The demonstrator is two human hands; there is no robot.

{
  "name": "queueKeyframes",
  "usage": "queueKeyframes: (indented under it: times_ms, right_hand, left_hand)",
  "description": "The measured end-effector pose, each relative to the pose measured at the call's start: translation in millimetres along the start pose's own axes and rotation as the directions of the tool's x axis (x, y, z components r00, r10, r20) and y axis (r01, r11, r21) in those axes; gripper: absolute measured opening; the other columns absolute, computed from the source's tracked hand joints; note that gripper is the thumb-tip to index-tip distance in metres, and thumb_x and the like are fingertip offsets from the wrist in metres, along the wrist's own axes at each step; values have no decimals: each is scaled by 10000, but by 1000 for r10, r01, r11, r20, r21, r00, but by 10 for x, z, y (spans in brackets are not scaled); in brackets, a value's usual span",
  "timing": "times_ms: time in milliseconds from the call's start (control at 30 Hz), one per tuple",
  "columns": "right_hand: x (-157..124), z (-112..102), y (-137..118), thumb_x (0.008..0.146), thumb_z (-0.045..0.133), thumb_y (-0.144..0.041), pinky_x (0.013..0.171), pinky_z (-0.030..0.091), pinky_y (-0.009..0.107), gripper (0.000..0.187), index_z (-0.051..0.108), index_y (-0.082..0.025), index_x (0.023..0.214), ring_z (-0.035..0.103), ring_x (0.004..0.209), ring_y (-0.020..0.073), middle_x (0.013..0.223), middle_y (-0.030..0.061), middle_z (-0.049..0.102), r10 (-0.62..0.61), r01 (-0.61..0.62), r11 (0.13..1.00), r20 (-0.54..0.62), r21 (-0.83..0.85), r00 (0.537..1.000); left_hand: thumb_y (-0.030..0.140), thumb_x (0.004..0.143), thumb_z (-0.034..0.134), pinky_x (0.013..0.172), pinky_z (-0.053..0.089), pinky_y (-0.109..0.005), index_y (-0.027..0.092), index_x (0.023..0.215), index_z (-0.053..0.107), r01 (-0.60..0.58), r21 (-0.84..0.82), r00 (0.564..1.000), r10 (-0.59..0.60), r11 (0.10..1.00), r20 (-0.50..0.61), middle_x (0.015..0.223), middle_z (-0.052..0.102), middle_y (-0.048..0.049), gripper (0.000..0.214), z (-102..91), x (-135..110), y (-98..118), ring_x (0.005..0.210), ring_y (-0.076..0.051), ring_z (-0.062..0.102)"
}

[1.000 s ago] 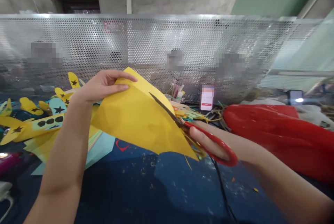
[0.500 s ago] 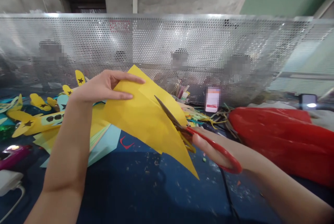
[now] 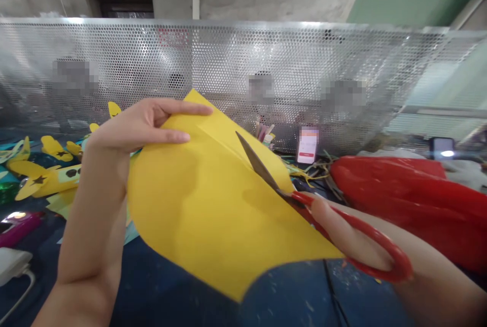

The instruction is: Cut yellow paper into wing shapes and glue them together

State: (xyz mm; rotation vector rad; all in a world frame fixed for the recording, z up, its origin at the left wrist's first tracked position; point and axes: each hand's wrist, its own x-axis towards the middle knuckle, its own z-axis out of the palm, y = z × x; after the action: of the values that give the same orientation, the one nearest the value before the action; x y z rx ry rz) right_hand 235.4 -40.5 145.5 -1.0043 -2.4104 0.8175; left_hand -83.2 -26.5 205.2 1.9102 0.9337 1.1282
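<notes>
A large sheet of yellow paper [image 3: 198, 190] is held up in front of me, with a curved notch in its lower edge. My left hand [image 3: 152, 121] pinches its upper left part between thumb and fingers. In my right hand [image 3: 342, 225] is a pair of scissors [image 3: 262, 169] with red handles, my thumb through one loop. One dark blade lies over the front of the paper; the other is hidden behind it. A slit runs along the blades, leaving a strip on the far side. The fingers of my right hand are mostly hidden behind the sheet and handle.
Yellow paper cut-outs with black stars [image 3: 41, 180] lie at left, near a purple object [image 3: 23, 228] and a white plug with a cable [image 3: 15, 266]. A red plastic bag [image 3: 399, 200] lies at right. A phone [image 3: 307, 144] leans against the perforated metal screen [image 3: 228, 53].
The scissors and my right hand have moved right and slightly down towards me. The yellow sheet has turned more towards me and shows more of its face. My left hand has shifted slightly left.
</notes>
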Motion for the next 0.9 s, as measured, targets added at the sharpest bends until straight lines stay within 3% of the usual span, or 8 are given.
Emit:
queueKeyframes:
  times_ms: [133, 233, 333, 433, 600, 767, 900]
  right_hand:
    - [75, -2, -23, 863, 203, -739, 882, 545, 436, 769, 685, -211, 1146, 685, 934, 292, 1037, 104, 723, 74, -76, 997, 113, 14, 991]
    - [127, 12, 17, 869, 216, -723, 866, 547, 435, 747, 684, -192, 1108, 675, 972, 299, 1053, 106, 719, 81, -80, 997, 126, -12, 989]
    - [146, 35, 23, 888, 261, -674, 859, 547, 424, 659, 693, -198, 1031, 670, 975, 297, 1042, 89, 720, 85, -82, 996, 133, -28, 987]
    - [150, 60, -13, 900, 289, -633, 886, 533, 418, 604, 687, -205, 1049, 665, 975, 289, 1039, 80, 717, 74, -71, 997, 131, -33, 989]
    - [170, 90, -39, 904, 304, -614, 924, 510, 421, 608, 675, -179, 1111, 654, 995, 290, 1107, 92, 697, 78, -75, 997, 90, -35, 993]
    - [193, 104, -19, 911, 301, -600, 918, 511, 424, 592, 662, -186, 1133, 653, 987, 287, 1115, 91, 693, 24, -19, 999, 95, -45, 995]
    - [193, 120, -27, 914, 277, -604, 845, 545, 414, 589, 690, -191, 987, 668, 919, 278, 1016, 84, 720, 15, -11, 999, 91, -47, 996]
  left_hand:
    - [106, 606, 781, 691, 613, -389, 269, 1083, 721, 220, -39, 975, -221, 975, -29, 941, 740, -34, 507, -42, 138, -155, 943, -352, 696]
    - [55, 587, 764, 689, 609, -390, 274, 1090, 713, 238, -150, 966, -250, 960, -62, 924, 741, -28, 551, -36, 176, -212, 913, -341, 706]
    - [15, 539, 775, 688, 602, -397, 279, 1076, 714, 259, -224, 965, -264, 940, 10, 902, 741, -18, 602, -11, 174, -210, 876, -334, 712]
    - [18, 594, 737, 724, 590, -416, 268, 1078, 717, 317, -216, 948, -309, 923, 71, 872, 735, -22, 545, -8, 175, -197, 930, -348, 698]
    - [73, 692, 682, 738, 587, -421, 258, 1105, 708, 311, -219, 942, -331, 925, -58, 864, 731, -27, 453, -57, 192, -221, 987, -353, 682]
    - [48, 613, 761, 734, 588, -398, 278, 1126, 699, 281, -70, 952, -269, 957, 144, 983, 732, -35, 565, -83, 185, -225, 943, -338, 696]
    - [57, 607, 776, 732, 589, -391, 276, 1168, 680, 270, -31, 947, -260, 962, 191, 1022, 727, -44, 609, -76, 181, -194, 936, -339, 698]
